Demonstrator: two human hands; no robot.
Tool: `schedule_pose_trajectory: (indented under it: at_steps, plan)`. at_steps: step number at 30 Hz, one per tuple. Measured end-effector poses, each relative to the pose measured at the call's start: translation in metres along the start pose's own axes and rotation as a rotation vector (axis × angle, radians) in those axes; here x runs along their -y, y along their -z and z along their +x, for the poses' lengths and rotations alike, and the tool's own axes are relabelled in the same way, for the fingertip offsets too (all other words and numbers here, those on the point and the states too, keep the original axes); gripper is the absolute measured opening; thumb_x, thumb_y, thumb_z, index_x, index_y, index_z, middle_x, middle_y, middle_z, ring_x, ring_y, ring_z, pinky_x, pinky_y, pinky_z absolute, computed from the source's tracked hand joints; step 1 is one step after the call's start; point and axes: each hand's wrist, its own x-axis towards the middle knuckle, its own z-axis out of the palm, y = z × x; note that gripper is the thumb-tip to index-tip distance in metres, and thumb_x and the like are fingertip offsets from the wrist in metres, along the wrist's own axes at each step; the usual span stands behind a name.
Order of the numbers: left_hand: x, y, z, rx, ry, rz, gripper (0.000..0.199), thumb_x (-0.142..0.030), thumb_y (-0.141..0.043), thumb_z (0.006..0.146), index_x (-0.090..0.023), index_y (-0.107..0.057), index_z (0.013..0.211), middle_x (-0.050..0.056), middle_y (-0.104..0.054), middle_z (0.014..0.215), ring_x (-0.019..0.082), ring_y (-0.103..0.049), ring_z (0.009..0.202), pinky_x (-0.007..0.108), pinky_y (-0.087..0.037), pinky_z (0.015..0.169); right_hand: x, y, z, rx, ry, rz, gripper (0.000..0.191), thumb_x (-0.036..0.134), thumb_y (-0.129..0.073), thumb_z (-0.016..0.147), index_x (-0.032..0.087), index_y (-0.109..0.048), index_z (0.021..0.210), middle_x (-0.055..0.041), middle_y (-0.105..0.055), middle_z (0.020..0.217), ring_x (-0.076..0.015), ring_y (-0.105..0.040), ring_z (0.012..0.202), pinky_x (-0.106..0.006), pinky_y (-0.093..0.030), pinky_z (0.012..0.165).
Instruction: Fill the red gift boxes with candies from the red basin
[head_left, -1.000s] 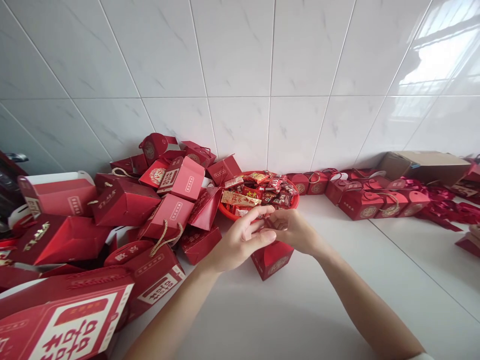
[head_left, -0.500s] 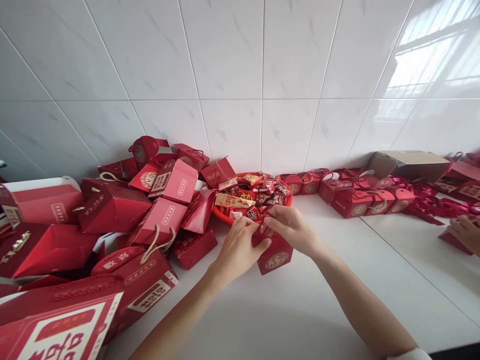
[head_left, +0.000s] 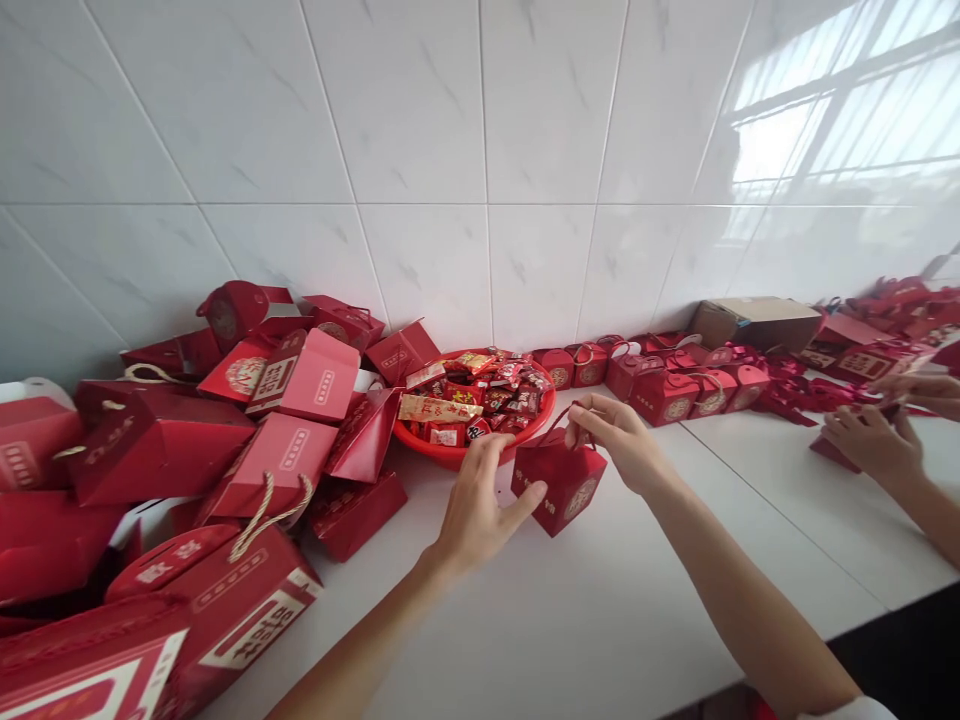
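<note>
A small red gift box (head_left: 553,482) with a gold round emblem stands slightly turned on the white table, its top closed. My right hand (head_left: 611,440) pinches the dark red cord handle above it. Just left of the box is my left hand (head_left: 484,500), thumb and fingers apart, with nothing in it. Behind my left hand sits a red round basket (head_left: 442,455) filled with wrapped candies (head_left: 499,390).
Many open red boxes (head_left: 165,440) are heaped on the left. Closed boxes (head_left: 664,395) stand along the wall at right, near a cardboard box (head_left: 757,322) and red ribbons (head_left: 795,395). Another person's hands (head_left: 877,440) work at far right.
The view has turned right. My left hand has come off the box top and opened. My right hand now holds up the cord handle. More of the other person's hands shows.
</note>
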Motion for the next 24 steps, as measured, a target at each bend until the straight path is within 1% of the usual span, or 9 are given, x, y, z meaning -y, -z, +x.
schedule_pose_trajectory:
  at_steps: [2, 4, 8, 11, 15, 18, 20, 21, 24]
  plan:
    - [0.004, -0.013, -0.005, -0.025, -0.052, -0.038, 0.030, -0.038, -0.057, 0.093, -0.022, -0.057, 0.118, 0.010, -0.060, 0.121, 0.025, -0.058, 0.117, 0.041, -0.048, 0.101, -0.005, 0.019, 0.004, -0.085, 0.004, 0.010, 0.043, 0.061, -0.070, 0.078, 0.021, -0.057, 0.077, -0.0021, -0.067, 0.067, -0.0160, -0.061, 0.064, -0.030, -0.049, 0.064]
    - [0.010, -0.027, -0.014, 0.049, -0.075, -0.073, 0.016, -0.032, -0.054, 0.093, -0.022, -0.061, 0.103, 0.008, -0.063, 0.109, 0.023, -0.060, 0.108, 0.039, -0.049, 0.097, -0.013, 0.039, 0.013, -0.168, -0.004, 0.013, 0.044, 0.061, -0.074, 0.074, 0.021, -0.055, 0.073, -0.0022, -0.066, 0.065, -0.0152, -0.059, 0.061, -0.029, -0.048, 0.061]
    - [0.024, -0.055, -0.034, 0.203, -0.020, -0.138, 0.012, -0.028, -0.053, 0.091, -0.023, -0.063, 0.089, 0.007, -0.065, 0.098, 0.022, -0.062, 0.097, 0.038, -0.052, 0.089, -0.032, 0.077, 0.047, -0.342, 0.026, -0.100, 0.045, 0.064, -0.071, 0.072, 0.022, -0.053, 0.069, -0.0030, -0.064, 0.063, -0.0163, -0.057, 0.058, -0.030, -0.047, 0.056]
    - [0.032, -0.067, -0.043, 0.264, -0.017, -0.181, 0.012, -0.027, -0.053, 0.090, -0.023, -0.064, 0.085, 0.007, -0.065, 0.097, 0.021, -0.063, 0.094, 0.037, -0.053, 0.088, -0.044, 0.096, 0.081, -0.411, 0.048, -0.163, 0.042, 0.062, -0.066, 0.076, 0.024, -0.049, 0.070, -0.0028, -0.062, 0.065, -0.0186, -0.060, 0.065, -0.032, -0.049, 0.062]
    - [0.035, -0.069, -0.044, 0.261, -0.018, -0.208, 0.013, -0.025, -0.054, 0.089, -0.023, -0.065, 0.085, 0.006, -0.065, 0.097, 0.020, -0.064, 0.092, 0.036, -0.054, 0.087, -0.059, 0.107, 0.119, -0.481, 0.008, -0.314, 0.032, 0.050, -0.060, 0.082, 0.025, -0.046, 0.069, -0.0042, -0.063, 0.070, -0.0215, -0.063, 0.077, -0.034, -0.051, 0.075]
    - [0.035, -0.067, -0.042, 0.268, -0.001, -0.211, 0.012, -0.024, -0.054, 0.089, -0.022, -0.065, 0.084, 0.006, -0.066, 0.096, 0.019, -0.064, 0.091, 0.036, -0.054, 0.086, -0.069, 0.110, 0.133, -0.531, -0.072, -0.482, 0.023, 0.040, -0.060, 0.082, 0.023, -0.049, 0.072, -0.0069, -0.065, 0.077, -0.0242, -0.063, 0.085, -0.037, -0.049, 0.082]
    - [0.036, -0.067, -0.042, 0.276, 0.004, -0.212, 0.012, -0.024, -0.054, 0.089, -0.022, -0.065, 0.084, 0.007, -0.066, 0.096, 0.019, -0.064, 0.091, 0.036, -0.054, 0.086, -0.075, 0.109, 0.134, -0.560, -0.120, -0.602, 0.015, 0.034, -0.060, 0.082, 0.020, -0.055, 0.081, -0.0108, -0.068, 0.089, -0.0274, -0.063, 0.096, -0.040, -0.047, 0.088]
    - [0.036, -0.067, -0.042, 0.282, 0.004, -0.215, 0.012, -0.024, -0.054, 0.089, -0.022, -0.065, 0.084, 0.007, -0.066, 0.097, 0.020, -0.064, 0.091, 0.036, -0.054, 0.086, -0.077, 0.108, 0.132, -0.575, -0.139, -0.664, 0.014, 0.032, -0.061, 0.082, 0.019, -0.058, 0.088, -0.0135, -0.069, 0.098, -0.0297, -0.061, 0.103, -0.042, -0.046, 0.091]
    - [0.036, -0.067, -0.042, 0.297, 0.002, -0.226, 0.011, -0.024, -0.055, 0.088, -0.023, -0.065, 0.084, 0.006, -0.066, 0.097, 0.020, -0.064, 0.090, 0.036, -0.054, 0.085, -0.084, 0.097, 0.121, -0.610, -0.174, -0.852, 0.028, 0.029, -0.058, 0.085, 0.016, -0.059, 0.110, -0.0217, -0.062, 0.125, -0.0365, -0.050, 0.124, -0.048, -0.039, 0.099]
